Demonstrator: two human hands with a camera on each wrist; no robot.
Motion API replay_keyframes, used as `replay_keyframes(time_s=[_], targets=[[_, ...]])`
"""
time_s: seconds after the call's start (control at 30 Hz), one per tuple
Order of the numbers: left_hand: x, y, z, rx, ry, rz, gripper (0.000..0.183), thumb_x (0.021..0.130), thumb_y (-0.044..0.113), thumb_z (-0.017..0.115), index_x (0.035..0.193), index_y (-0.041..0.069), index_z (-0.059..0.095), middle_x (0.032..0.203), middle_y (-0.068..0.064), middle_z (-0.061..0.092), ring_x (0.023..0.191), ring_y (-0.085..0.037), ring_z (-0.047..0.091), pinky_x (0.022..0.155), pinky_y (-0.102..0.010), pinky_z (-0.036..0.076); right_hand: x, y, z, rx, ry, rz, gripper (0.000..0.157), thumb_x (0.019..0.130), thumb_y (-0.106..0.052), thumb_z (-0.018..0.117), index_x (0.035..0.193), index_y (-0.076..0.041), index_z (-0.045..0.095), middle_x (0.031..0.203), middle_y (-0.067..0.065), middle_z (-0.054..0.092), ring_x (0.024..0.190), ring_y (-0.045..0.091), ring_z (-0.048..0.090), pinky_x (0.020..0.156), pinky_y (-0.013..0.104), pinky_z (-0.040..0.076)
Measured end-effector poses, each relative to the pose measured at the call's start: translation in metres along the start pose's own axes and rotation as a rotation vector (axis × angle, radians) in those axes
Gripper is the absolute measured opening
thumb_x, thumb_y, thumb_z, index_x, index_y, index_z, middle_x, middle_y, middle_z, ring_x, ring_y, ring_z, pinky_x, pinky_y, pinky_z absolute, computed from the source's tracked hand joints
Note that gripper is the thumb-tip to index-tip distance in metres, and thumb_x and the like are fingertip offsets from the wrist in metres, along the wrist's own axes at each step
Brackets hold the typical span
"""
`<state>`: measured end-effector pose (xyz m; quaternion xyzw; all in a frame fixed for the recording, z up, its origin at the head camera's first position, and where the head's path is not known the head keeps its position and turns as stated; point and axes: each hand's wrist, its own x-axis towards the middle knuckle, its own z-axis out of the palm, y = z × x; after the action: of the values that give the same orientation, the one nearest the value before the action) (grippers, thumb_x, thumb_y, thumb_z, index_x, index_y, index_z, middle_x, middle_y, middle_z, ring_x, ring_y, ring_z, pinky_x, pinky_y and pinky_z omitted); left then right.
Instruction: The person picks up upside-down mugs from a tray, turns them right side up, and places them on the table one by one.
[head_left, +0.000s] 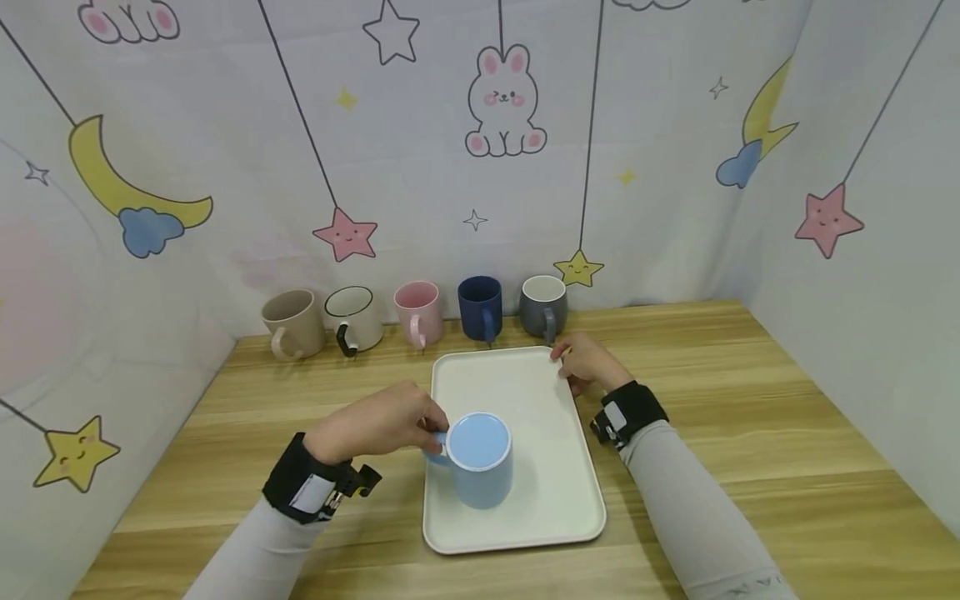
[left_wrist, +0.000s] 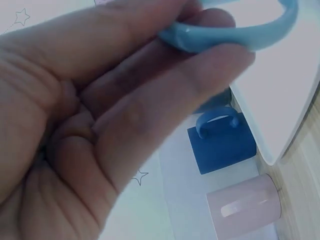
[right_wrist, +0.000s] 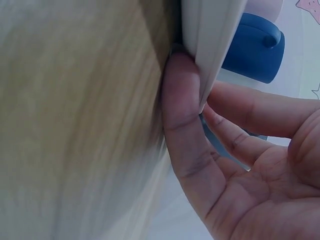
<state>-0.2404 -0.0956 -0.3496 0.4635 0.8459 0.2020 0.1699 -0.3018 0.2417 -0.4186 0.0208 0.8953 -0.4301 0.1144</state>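
A light blue mug (head_left: pixel 483 479) is over the near left part of a white rectangular tray (head_left: pixel 551 467). Its top face shows as a flat blue disc ringed in white. My left hand (head_left: pixel 386 421) pinches the mug's handle, which appears in the left wrist view as a blue loop (left_wrist: pixel 215 40) between thumb and fingers. At the tray's far right corner, my right hand (head_left: pixel 592 364) grips the edge. In the right wrist view, the thumb (right_wrist: pixel 182 90) lies low against the tray's rim (right_wrist: pixel 212 40), with the fingers on its other side.
Along the back of the wooden table (head_left: pixel 705 400) stand a beige mug (head_left: pixel 300 329), a white mug with a black handle (head_left: pixel 363 325), a pink mug (head_left: pixel 427 321), a navy mug (head_left: pixel 476 321) and a grey mug (head_left: pixel 536 317). Behind hangs a patterned white cloth (head_left: pixel 435 158).
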Motion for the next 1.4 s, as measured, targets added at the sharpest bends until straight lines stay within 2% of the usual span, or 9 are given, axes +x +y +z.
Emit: replay_keyframes(time_s=[0.4, 0.57, 0.83, 1.0, 1.1, 1.33, 1.4], targets=[[0.011, 0.0, -0.008, 0.079, 0.071, 0.019, 0.01, 0.095, 0.011, 0.077, 0.103, 0.01, 0.08, 0.092, 0.007, 0.074, 0.078, -0.002, 0.062, 0.072, -0.019, 0.057, 0.001, -0.001, -0.001, 0.003, -0.014, 0.002, 0.032, 0.088, 0.016, 0.059, 0.118, 0.009, 0.063, 0.068, 0.004, 0.045, 0.05, 0.016, 0.058, 0.049, 0.026, 0.056], [0.019, -0.003, -0.01, 0.06, 0.113, 0.006, 0.012, 0.095, 0.012, 0.077, 0.106, 0.009, 0.08, 0.094, 0.005, 0.075, 0.079, -0.003, 0.064, 0.072, -0.02, 0.057, 0.001, 0.0, -0.001, 0.0, -0.015, 0.009, 0.03, 0.089, 0.014, 0.059, 0.119, 0.008, 0.063, 0.075, 0.007, 0.05, 0.054, 0.017, 0.06, 0.051, 0.028, 0.059], [0.028, -0.015, -0.009, -0.058, 0.25, -0.02, 0.017, 0.095, 0.015, 0.078, 0.109, 0.006, 0.08, 0.096, 0.001, 0.077, 0.08, -0.008, 0.068, 0.075, -0.026, 0.06, 0.003, 0.0, -0.001, -0.011, -0.015, 0.026, 0.031, 0.09, 0.014, 0.061, 0.12, 0.005, 0.064, 0.071, 0.005, 0.045, 0.053, 0.018, 0.059, 0.051, 0.027, 0.056], [0.037, -0.028, -0.005, -0.15, 0.349, -0.027, 0.017, 0.094, 0.017, 0.078, 0.108, 0.007, 0.081, 0.095, -0.002, 0.077, 0.082, -0.014, 0.07, 0.075, -0.03, 0.062, 0.003, 0.001, -0.003, -0.018, -0.01, 0.029, 0.03, 0.092, 0.013, 0.061, 0.12, 0.006, 0.064, 0.081, 0.01, 0.054, 0.056, 0.019, 0.061, 0.053, 0.03, 0.06], [0.043, -0.033, -0.004, -0.241, 0.397, -0.053, 0.019, 0.095, 0.016, 0.078, 0.11, 0.006, 0.08, 0.096, -0.004, 0.076, 0.085, -0.018, 0.071, 0.074, -0.033, 0.064, 0.002, 0.001, -0.003, -0.017, -0.004, 0.028, 0.029, 0.092, 0.012, 0.061, 0.12, 0.006, 0.064, 0.087, 0.013, 0.058, 0.058, 0.019, 0.062, 0.054, 0.031, 0.06], [0.055, -0.046, -0.002, -0.417, 0.493, -0.093, 0.022, 0.096, 0.013, 0.076, 0.113, 0.0, 0.077, 0.103, -0.012, 0.076, 0.092, -0.027, 0.076, 0.076, -0.035, 0.065, 0.001, 0.001, -0.002, -0.009, -0.005, 0.006, 0.031, 0.09, 0.012, 0.06, 0.121, 0.006, 0.063, 0.074, 0.008, 0.049, 0.051, 0.018, 0.058, 0.05, 0.028, 0.057], [0.058, -0.047, -0.002, -0.458, 0.511, -0.112, 0.023, 0.097, 0.013, 0.075, 0.115, -0.002, 0.076, 0.105, -0.014, 0.076, 0.094, -0.029, 0.076, 0.077, -0.035, 0.065, 0.001, 0.001, -0.002, -0.007, -0.011, 0.008, 0.031, 0.09, 0.012, 0.06, 0.121, 0.006, 0.063, 0.075, 0.009, 0.051, 0.051, 0.017, 0.058, 0.05, 0.028, 0.057]])
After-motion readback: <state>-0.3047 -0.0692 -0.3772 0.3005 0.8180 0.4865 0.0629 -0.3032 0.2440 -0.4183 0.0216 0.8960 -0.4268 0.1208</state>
